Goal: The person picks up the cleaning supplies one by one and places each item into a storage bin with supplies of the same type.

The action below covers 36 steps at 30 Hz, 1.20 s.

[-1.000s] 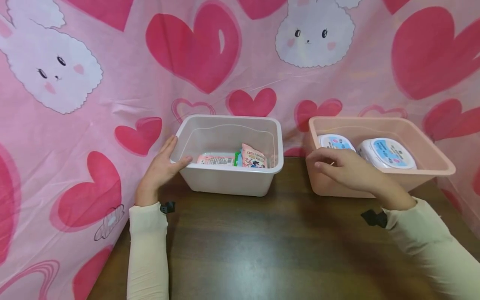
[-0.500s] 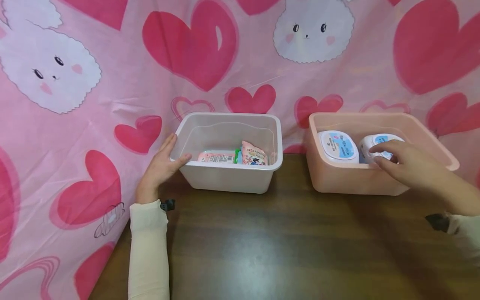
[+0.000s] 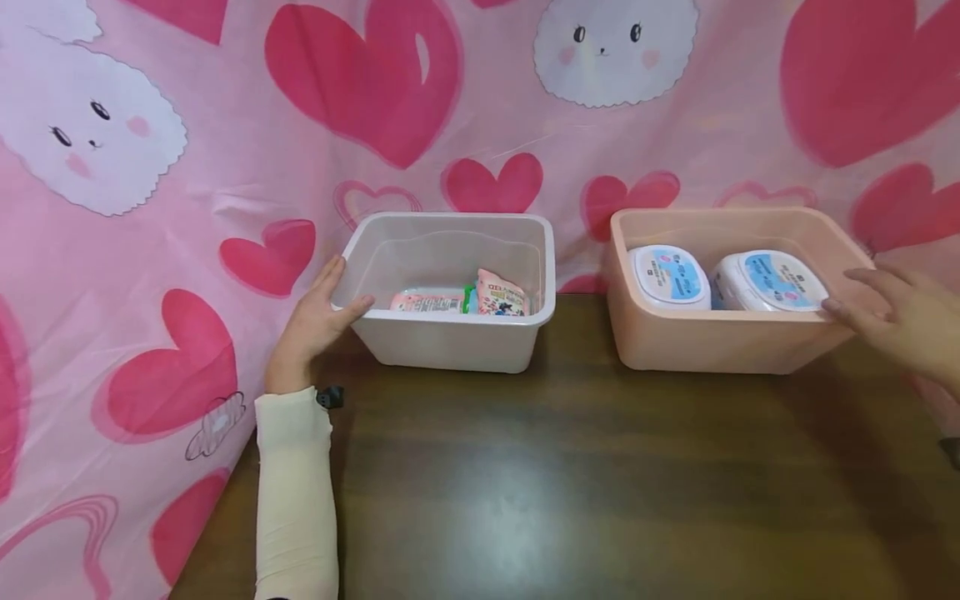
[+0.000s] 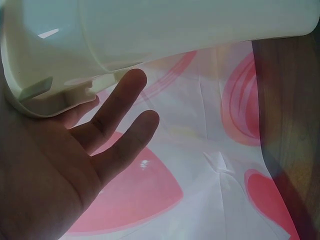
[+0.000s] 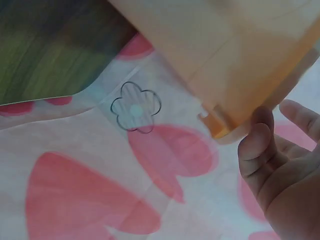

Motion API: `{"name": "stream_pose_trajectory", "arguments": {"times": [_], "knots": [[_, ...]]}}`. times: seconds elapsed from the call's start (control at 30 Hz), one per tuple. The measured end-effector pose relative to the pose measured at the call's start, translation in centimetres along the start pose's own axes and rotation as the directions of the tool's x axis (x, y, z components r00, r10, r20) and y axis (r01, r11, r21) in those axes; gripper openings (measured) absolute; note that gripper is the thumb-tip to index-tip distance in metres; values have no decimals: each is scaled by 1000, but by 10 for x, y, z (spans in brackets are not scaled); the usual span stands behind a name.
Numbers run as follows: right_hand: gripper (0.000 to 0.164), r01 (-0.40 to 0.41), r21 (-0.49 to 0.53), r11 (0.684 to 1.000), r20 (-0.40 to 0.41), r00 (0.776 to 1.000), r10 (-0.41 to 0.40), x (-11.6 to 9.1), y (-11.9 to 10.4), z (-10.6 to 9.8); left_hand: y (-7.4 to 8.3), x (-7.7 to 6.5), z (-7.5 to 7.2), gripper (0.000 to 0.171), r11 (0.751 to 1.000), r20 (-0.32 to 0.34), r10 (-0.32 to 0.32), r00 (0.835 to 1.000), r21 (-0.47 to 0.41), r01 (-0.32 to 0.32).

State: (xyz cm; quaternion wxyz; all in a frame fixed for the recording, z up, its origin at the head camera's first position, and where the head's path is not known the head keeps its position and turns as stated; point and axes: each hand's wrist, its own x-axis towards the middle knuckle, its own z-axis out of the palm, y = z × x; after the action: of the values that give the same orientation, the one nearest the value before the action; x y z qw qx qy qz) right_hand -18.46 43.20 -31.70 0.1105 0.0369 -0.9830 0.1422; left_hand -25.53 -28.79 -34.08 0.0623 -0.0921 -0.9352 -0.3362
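At the left, a white plastic bin (image 3: 450, 343) stands on the table. My left hand (image 3: 306, 329) rests against its left side, fingers extended outside and thumb over the near corner. Loosely spread fingers (image 4: 127, 142) show under the rim in the left wrist view. My right hand (image 3: 918, 321) is at the right rim of a peach plastic bin (image 3: 697, 346), its thumb close to the near right corner. The right wrist view shows the fingers partly bent beside that rim. Inside the peach bin sit two white tubs with blue-printed lids, a left tub (image 3: 670, 275) and a right tub (image 3: 783, 279).
In the white bin lie a flat pink packet (image 3: 427, 302), a green-edged item (image 3: 469, 298) and a pink printed pouch (image 3: 502, 296). A pink heart-patterned cloth (image 3: 487, 100) hangs behind and to the left. The brown wooden table (image 3: 562, 467) extends in front.
My right hand has moved right, from the near side of the peach bin across the tubs to its right rim. My left hand stays at the white bin. The head view has tilted slightly down.
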Motion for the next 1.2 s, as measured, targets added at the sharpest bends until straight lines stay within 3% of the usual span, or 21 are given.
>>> {"name": "stream_pose_trajectory", "arguments": {"times": [0.1, 0.17, 0.27, 0.37, 0.5, 0.6, 0.83, 0.97, 1.03, 1.07, 1.2], "knots": [[57, 59, 80, 995, -144, 988, -47, -6, 3, 5, -3, -6, -5, 94, 1000, 0, -18, 1000, 5, 18], [55, 80, 110, 991, -198, 978, -57, -10, 4, 8, -4, -10, -8, 94, 1000, -6, -29, 1000, 12, 29], [55, 80, 180, 980, -255, 966, -32, -16, 6, 12, -5, -16, -12, 93, 999, -26, -36, 999, 36, 37], [51, 99, 296, 950, -322, 947, 2, -24, 6, 16, -6, -18, -15, 91, 998, -64, -18, 998, 55, 22], [48, 38, 455, 889, -325, 937, 126, -36, 3, 21, -8, -20, -12, 89, 998, -111, -1, 994, 65, 9], [51, -10, 488, 873, -307, 934, 183, -41, -2, 26, -12, -23, -11, 87, 997, -143, -7, 990, 73, 18], [48, 73, 336, 939, -391, 918, 69, -47, -10, 35, -14, -30, -9, 84, 992, -195, 27, 980, 123, -2], [61, 158, 255, 954, -443, 896, -30, -49, -21, 38, -13, -34, -7, 81, 984, -244, 93, 965, 170, -52], [77, 216, 192, 957, -477, 873, -101, -50, -30, 39, -10, -37, -6, 80, 977, -277, 137, 951, 196, -84], [82, 216, 168, 962, -476, 872, -113, -52, -35, 39, -7, -38, -6, 80, 971, -293, 168, 941, 212, -108], [88, 179, 49, 983, -419, 897, -142, -60, -68, 37, 8, -45, 0, 85, 937, -337, 300, 893, 278, -210]]}}
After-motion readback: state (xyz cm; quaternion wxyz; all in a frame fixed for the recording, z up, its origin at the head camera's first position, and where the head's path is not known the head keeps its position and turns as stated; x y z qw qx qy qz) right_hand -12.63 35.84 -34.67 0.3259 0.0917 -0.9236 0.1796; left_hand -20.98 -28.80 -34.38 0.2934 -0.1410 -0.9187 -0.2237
